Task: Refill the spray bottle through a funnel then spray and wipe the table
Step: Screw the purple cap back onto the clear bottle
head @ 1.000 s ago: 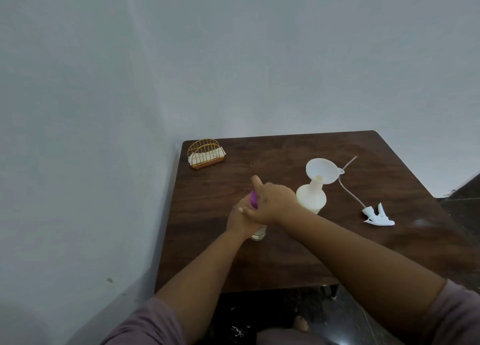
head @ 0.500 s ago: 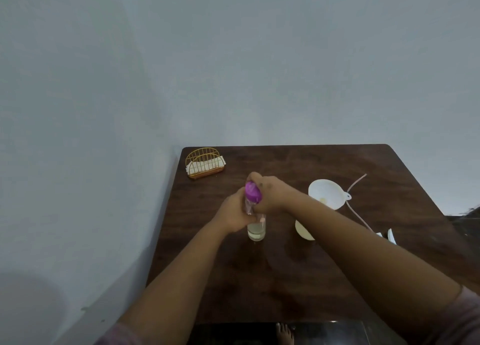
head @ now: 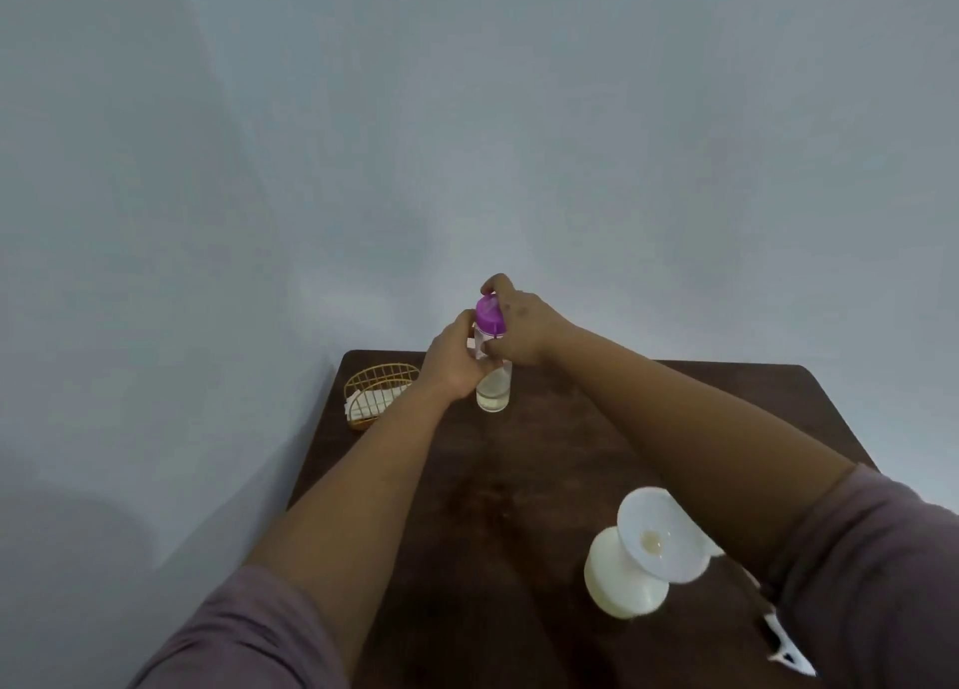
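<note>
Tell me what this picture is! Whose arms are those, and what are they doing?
A person wears a camera on their head, so you see what they see, looking down at their own arms. The left hand holds a clear bottle with a little liquid at the bottom. The right hand has its fingers around the bottle's purple cap. On the brown table nearer the person stands a cream spray bottle with a white funnel stuck in its top. At the back left sits a gold wire holder with white napkins. A white sprayer part peeks out by the right arm.
</note>
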Demonstrator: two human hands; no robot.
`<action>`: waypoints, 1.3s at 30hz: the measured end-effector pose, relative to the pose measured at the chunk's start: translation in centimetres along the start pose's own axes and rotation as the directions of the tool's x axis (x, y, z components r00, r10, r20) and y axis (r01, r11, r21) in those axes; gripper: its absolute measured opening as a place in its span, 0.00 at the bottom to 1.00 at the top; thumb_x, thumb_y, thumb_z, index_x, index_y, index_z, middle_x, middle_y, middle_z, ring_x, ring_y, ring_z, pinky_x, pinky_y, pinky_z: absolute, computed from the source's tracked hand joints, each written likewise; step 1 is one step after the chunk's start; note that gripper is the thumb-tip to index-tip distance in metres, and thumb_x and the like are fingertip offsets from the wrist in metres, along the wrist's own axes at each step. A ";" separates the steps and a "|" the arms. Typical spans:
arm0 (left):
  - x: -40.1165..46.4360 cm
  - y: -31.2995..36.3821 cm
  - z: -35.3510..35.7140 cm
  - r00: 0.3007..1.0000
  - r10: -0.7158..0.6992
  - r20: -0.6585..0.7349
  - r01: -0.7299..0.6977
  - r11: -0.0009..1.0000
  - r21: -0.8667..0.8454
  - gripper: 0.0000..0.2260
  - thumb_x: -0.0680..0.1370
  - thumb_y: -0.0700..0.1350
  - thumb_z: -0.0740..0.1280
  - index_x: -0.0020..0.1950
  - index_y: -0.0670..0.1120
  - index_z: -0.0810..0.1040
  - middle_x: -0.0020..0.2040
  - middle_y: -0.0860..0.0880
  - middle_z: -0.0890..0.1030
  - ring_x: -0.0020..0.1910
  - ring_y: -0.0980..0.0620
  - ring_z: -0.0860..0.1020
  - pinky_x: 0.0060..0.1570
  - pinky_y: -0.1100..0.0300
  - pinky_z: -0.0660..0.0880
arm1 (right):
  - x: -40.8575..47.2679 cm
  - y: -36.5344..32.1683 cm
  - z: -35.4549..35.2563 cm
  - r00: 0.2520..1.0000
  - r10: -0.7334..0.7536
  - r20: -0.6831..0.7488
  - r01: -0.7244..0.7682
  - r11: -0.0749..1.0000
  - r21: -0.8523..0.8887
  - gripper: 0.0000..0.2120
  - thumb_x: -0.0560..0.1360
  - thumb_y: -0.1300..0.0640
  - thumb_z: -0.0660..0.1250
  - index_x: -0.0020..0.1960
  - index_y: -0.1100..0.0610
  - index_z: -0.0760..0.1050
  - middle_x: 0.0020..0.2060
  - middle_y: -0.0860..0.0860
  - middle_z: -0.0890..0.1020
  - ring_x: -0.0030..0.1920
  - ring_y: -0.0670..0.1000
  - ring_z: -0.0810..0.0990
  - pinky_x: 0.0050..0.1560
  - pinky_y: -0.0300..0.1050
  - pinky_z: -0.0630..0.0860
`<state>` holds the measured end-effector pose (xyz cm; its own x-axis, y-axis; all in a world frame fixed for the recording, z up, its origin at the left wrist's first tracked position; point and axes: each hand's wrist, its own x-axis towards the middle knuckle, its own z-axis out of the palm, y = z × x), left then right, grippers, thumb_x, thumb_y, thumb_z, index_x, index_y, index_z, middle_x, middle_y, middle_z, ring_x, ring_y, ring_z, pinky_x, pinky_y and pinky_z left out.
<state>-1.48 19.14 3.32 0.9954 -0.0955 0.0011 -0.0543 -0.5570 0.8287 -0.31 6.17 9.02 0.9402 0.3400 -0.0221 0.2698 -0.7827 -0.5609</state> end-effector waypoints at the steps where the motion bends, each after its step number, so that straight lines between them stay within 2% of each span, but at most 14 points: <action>1: 1.3 -0.2 0.1 1.000 -0.007 -0.001 0.007 1.000 0.015 0.27 0.73 0.44 0.75 0.69 0.47 0.68 0.63 0.47 0.77 0.58 0.44 0.78 0.56 0.53 0.76 | 1.2 0.6 0.3 1.000 0.001 -0.016 0.000 1.000 0.020 0.33 0.71 0.60 0.71 0.70 0.58 0.57 0.53 0.57 0.76 0.48 0.56 0.76 0.45 0.43 0.71; 4: 4.6 -1.2 0.6 0.999 -0.039 0.027 0.037 0.998 0.047 0.28 0.74 0.43 0.73 0.71 0.46 0.66 0.64 0.45 0.76 0.60 0.43 0.77 0.59 0.51 0.75 | 4.2 2.3 1.1 0.999 0.037 -0.023 -0.036 0.998 0.055 0.35 0.70 0.61 0.72 0.70 0.60 0.56 0.51 0.57 0.76 0.46 0.55 0.76 0.44 0.43 0.72; 8: 7.2 -3.0 1.6 0.996 -0.061 0.068 0.053 0.992 0.118 0.26 0.75 0.43 0.72 0.70 0.45 0.66 0.63 0.44 0.77 0.60 0.43 0.77 0.56 0.55 0.74 | 6.9 4.7 2.3 0.997 0.056 0.043 -0.058 0.997 0.051 0.29 0.71 0.61 0.73 0.65 0.61 0.60 0.52 0.58 0.77 0.45 0.54 0.75 0.43 0.45 0.72; 12: 8.3 -4.8 2.1 0.991 -0.078 0.110 0.057 0.982 0.181 0.28 0.75 0.44 0.73 0.71 0.46 0.65 0.62 0.44 0.78 0.59 0.43 0.78 0.56 0.54 0.74 | 8.1 6.5 3.7 0.997 0.015 0.073 -0.016 1.000 0.016 0.29 0.71 0.60 0.73 0.65 0.58 0.62 0.55 0.58 0.77 0.51 0.56 0.77 0.51 0.48 0.77; 16: 8.8 -5.7 2.0 0.989 -0.092 0.116 0.069 0.979 0.190 0.27 0.75 0.45 0.72 0.71 0.46 0.64 0.62 0.44 0.77 0.58 0.43 0.78 0.58 0.52 0.74 | 8.8 7.3 4.4 0.997 -0.010 0.079 0.007 0.999 0.034 0.30 0.72 0.59 0.72 0.68 0.57 0.61 0.58 0.58 0.76 0.55 0.57 0.77 0.54 0.47 0.75; 20: 9.1 -5.8 2.1 0.988 -0.123 0.093 0.100 0.969 0.224 0.28 0.75 0.47 0.72 0.72 0.47 0.64 0.63 0.44 0.77 0.58 0.43 0.78 0.57 0.53 0.74 | 9.4 7.4 4.8 0.994 0.019 0.112 -0.023 0.999 0.035 0.34 0.73 0.60 0.71 0.73 0.57 0.56 0.62 0.59 0.75 0.58 0.58 0.76 0.59 0.48 0.74; 23: 9.1 -5.8 2.3 0.989 -0.135 0.065 0.111 0.950 0.292 0.30 0.75 0.49 0.73 0.72 0.48 0.63 0.64 0.45 0.77 0.59 0.43 0.78 0.60 0.50 0.75 | 9.2 7.5 5.3 0.995 0.033 0.096 -0.036 0.999 0.029 0.39 0.76 0.61 0.68 0.78 0.54 0.48 0.65 0.59 0.72 0.63 0.59 0.74 0.64 0.49 0.70; 28: 9.0 -5.4 2.3 0.989 -0.148 0.029 0.128 0.925 0.358 0.33 0.74 0.50 0.73 0.73 0.48 0.61 0.64 0.44 0.77 0.59 0.43 0.78 0.59 0.49 0.77 | 9.0 7.7 5.8 0.997 -0.004 0.080 0.007 1.000 -0.030 0.46 0.75 0.62 0.67 0.78 0.50 0.36 0.63 0.60 0.73 0.59 0.58 0.76 0.62 0.50 0.72; 33: 8.2 -4.3 2.2 0.992 -0.130 -0.003 0.125 0.947 0.296 0.39 0.72 0.48 0.76 0.76 0.50 0.56 0.66 0.44 0.76 0.61 0.41 0.77 0.59 0.47 0.77 | 8.6 7.5 5.2 0.999 -0.001 0.050 -0.003 0.997 0.081 0.50 0.72 0.63 0.71 0.78 0.46 0.39 0.64 0.59 0.71 0.61 0.58 0.75 0.63 0.49 0.71; 39: 7.2 -3.3 1.2 0.990 -0.130 -0.053 0.140 0.952 0.273 0.42 0.71 0.47 0.77 0.77 0.51 0.55 0.70 0.44 0.71 0.67 0.42 0.73 0.62 0.49 0.74 | 7.7 7.1 5.0 1.000 0.003 -0.009 -0.002 0.997 0.083 0.44 0.72 0.62 0.71 0.78 0.48 0.46 0.65 0.59 0.68 0.62 0.59 0.74 0.63 0.46 0.69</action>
<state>5.78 19.24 -0.06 0.9968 0.0213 -0.0772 0.0657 -0.7688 0.6361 7.82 5.88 0.70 0.9429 0.3328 -0.0165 0.2493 -0.7373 -0.6279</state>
